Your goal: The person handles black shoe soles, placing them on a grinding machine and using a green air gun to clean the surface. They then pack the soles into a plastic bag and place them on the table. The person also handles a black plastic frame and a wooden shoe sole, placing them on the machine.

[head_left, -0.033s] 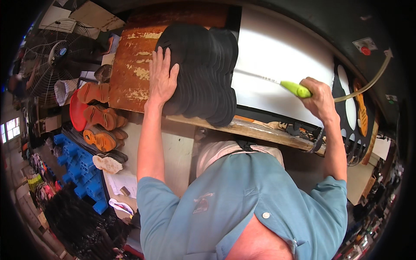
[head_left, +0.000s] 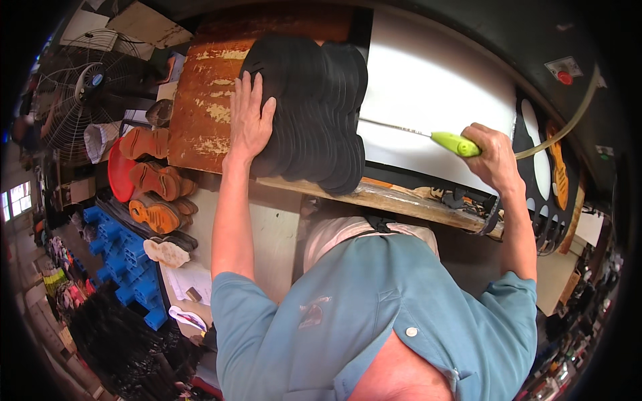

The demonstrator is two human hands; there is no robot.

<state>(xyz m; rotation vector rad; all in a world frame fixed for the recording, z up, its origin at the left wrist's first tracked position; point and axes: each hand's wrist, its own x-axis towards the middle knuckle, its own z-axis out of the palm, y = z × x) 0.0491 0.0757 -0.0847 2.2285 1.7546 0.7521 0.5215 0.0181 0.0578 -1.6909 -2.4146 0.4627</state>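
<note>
Overlapping black, sole-shaped sheets (head_left: 307, 127) lie fanned out in a layered stack on a worn brown wooden board. My left hand (head_left: 250, 127) rests on the stack's left edge, fingers stretched out, thumb slightly apart. In my right hand (head_left: 495, 159) is a long thin tool (head_left: 455, 144) with a lime-green handle and a slim, marked metal shaft; its exact kind is unclear. The shaft points left across a white panel (head_left: 435, 73), its far end close to the stack's right side. Whether it touches the sheets I cannot tell.
Orange-brown soles (head_left: 152, 179) and a red round piece (head_left: 120, 170) sit left of the bench. Blue plastic blocks (head_left: 127, 260) stand lower left, a fan (head_left: 90, 80) upper left. On the right are a pale hose (head_left: 575, 123), a red button (head_left: 564, 77) and a sole-patterned black sheet (head_left: 531, 174).
The tool's shaft end has moved slightly down, toward me, beside the stack, and my right hand has tilted a little with it. My left hand has stayed in place.
</note>
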